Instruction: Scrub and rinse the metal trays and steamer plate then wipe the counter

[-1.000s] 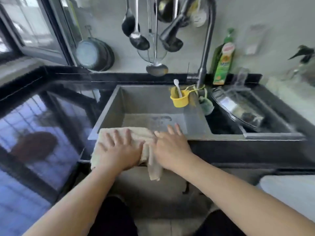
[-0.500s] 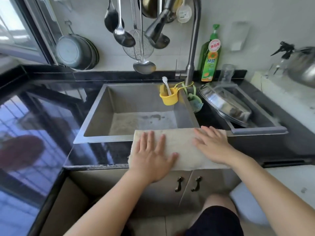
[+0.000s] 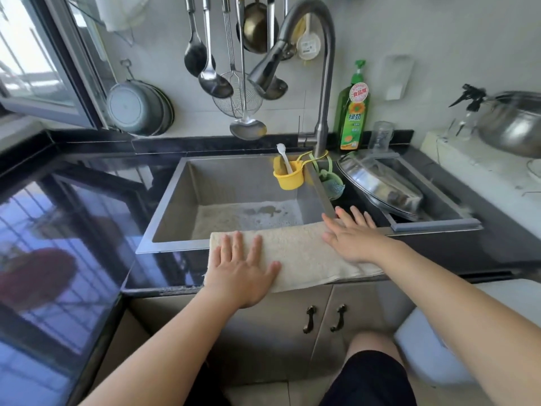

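Presently both hands lie flat on a beige cloth (image 3: 301, 253) spread along the black counter (image 3: 164, 273) at the front edge of the sink (image 3: 172, 206). Left hand (image 3: 243, 271) presses the cloth's left end, fingers straight and spread, gripping nothing. Right hand (image 3: 351, 235) presses the right end, fingers likewise extended, tips reaching past the cloth toward the second basin. Cloth's near edge hangs slightly over the counter lip above the cabinet doors (image 3: 322, 317). Sink floor carries suds. Washed metal trays (image 3: 380, 186) lean tilted in the right basin, well apart from the hands. A yellow cup (image 3: 288, 177) hangs at the tap (image 3: 322, 83); a green soap bottle (image 3: 354, 112) stands just beside it against the wall.
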`<state>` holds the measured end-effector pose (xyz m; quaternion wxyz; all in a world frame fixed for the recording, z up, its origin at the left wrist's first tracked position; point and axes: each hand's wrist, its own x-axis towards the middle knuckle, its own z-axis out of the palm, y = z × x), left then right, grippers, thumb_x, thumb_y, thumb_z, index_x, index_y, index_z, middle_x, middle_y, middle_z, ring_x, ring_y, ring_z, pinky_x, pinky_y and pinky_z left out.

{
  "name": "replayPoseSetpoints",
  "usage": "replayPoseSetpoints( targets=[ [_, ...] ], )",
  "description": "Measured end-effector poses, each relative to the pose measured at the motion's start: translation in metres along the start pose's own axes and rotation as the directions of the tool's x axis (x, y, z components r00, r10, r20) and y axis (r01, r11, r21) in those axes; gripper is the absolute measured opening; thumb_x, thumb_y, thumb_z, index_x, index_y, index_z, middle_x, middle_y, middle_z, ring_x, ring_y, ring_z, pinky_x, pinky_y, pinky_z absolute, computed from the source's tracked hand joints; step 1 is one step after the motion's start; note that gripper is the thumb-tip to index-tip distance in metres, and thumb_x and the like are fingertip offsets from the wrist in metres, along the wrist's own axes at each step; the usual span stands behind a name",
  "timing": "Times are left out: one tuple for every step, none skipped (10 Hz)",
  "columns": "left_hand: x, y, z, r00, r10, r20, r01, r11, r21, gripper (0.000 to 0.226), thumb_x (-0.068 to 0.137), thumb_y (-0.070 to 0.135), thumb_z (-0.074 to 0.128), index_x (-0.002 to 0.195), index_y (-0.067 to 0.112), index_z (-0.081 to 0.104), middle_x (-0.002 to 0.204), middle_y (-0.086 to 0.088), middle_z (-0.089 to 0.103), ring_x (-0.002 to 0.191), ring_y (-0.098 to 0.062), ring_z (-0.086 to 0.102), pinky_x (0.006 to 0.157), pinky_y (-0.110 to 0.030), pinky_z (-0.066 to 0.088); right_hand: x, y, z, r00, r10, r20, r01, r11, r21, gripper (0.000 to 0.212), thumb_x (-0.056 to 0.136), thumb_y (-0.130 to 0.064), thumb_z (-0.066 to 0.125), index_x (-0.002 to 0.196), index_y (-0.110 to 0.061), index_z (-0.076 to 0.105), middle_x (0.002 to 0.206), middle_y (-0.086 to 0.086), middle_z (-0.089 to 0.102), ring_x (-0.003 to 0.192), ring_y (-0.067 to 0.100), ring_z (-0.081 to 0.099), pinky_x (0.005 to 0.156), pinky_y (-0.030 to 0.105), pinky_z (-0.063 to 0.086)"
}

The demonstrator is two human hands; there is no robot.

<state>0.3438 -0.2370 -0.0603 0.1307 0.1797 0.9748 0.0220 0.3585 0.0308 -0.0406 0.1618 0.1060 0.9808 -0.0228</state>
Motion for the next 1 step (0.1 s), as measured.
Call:
replayPoseSetpoints(
  targets=[
    [0.0052,-0.0040,-0.0203,1.000,0.023,0.016,-0.023,1.000,0.008,0.074,0.102,0.069,0.019,0.164,0.032,0.007,0.172,-0.017,-0.001,0.158,-0.040,-0.002,0.127,-0.056,0.003,-0.0157,-0.0223,-0.0259,1.000,0.000,-0.002,0.000,1.000,0.024,0.065,0.107,-0.041,0.032,0.162,-0.031,-0.001,0.168,0.004,-0.017,0.154,0.033,-0.018,0.125,0.052,-0.003]
  ],
)
